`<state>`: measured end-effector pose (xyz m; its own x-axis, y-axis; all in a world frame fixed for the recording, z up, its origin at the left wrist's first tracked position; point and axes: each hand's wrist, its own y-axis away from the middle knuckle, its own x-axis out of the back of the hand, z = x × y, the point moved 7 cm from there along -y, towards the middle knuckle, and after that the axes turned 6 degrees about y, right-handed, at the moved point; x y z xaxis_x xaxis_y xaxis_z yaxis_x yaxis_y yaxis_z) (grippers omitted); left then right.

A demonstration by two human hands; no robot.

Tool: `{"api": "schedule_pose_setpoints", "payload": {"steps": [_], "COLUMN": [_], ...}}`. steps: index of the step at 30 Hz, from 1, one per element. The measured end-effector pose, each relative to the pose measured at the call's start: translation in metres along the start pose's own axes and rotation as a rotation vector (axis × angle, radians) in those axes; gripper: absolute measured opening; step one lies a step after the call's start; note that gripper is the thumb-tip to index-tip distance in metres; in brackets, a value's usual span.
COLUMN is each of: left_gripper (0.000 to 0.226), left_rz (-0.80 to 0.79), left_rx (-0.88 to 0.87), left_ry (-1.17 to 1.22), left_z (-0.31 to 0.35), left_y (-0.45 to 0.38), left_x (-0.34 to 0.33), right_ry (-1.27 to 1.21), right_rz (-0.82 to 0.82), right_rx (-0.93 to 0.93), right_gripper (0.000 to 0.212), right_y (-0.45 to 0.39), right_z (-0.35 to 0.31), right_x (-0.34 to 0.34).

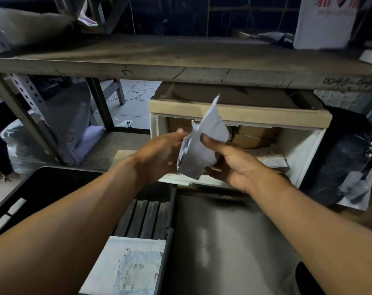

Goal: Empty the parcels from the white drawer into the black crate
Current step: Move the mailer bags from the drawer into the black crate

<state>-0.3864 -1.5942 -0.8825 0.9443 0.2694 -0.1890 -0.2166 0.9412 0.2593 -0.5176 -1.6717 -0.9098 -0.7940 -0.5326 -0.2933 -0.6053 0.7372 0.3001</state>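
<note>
A soft grey-white mailer parcel (204, 143) is held up in front of the open white drawer (297, 154). My left hand (161, 156) grips its left side and my right hand (227, 160) grips its right side, thumb across the front. Inside the drawer lie brown cardboard parcels (253, 135) and a white labelled mailer (272, 159). The black crate (169, 211) stands below, close to me, with a white labelled parcel (129, 267) on its slatted bottom.
A wooden shelf board (180, 60) runs overhead. A dark bag (346, 158) sits right of the drawer. Plastic-wrapped bags (21, 145) lie behind the metal rack legs at left. A grey surface (227, 241) lies right of the crate.
</note>
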Motion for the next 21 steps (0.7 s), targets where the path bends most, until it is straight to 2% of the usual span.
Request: {"api": "schedule_pose_setpoints", "payload": {"steps": [3, 4, 6, 10, 13, 18, 21], "left_gripper": [0.064, 0.065, 0.047, 0.008, 0.006, 0.011, 0.020], "left_rz": [-0.076, -0.077, -0.021, 0.213, 0.292, 0.298, 0.335], "left_rx": [0.049, 0.057, 0.038, -0.062, -0.081, -0.086, -0.096], "left_ry": [0.073, 0.055, -0.043, -0.119, -0.131, -0.132, -0.149], "left_z": [0.007, 0.009, 0.011, 0.007, 0.005, 0.010, 0.016], "left_y": [0.002, 0.004, 0.004, -0.004, -0.006, -0.003, 0.001], "left_x": [0.007, 0.007, 0.006, 0.020, 0.031, 0.035, 0.033], "right_ry": [0.043, 0.067, 0.102, 0.112, 0.111, 0.221, 0.305], "right_rz": [0.115, 0.155, 0.199, 0.181, 0.157, 0.205, 0.207], "right_rx": [0.001, -0.009, -0.027, -0.044, -0.045, 0.017, 0.044], "right_gripper": [0.050, 0.045, 0.037, 0.032, 0.020, 0.031, 0.023], "right_y": [-0.002, -0.003, -0.004, -0.004, -0.003, 0.000, 0.002], "right_z": [0.002, 0.004, 0.007, 0.007, 0.004, -0.004, -0.005], "right_x": [0.010, 0.014, 0.018, 0.015, 0.015, 0.021, 0.022]}}
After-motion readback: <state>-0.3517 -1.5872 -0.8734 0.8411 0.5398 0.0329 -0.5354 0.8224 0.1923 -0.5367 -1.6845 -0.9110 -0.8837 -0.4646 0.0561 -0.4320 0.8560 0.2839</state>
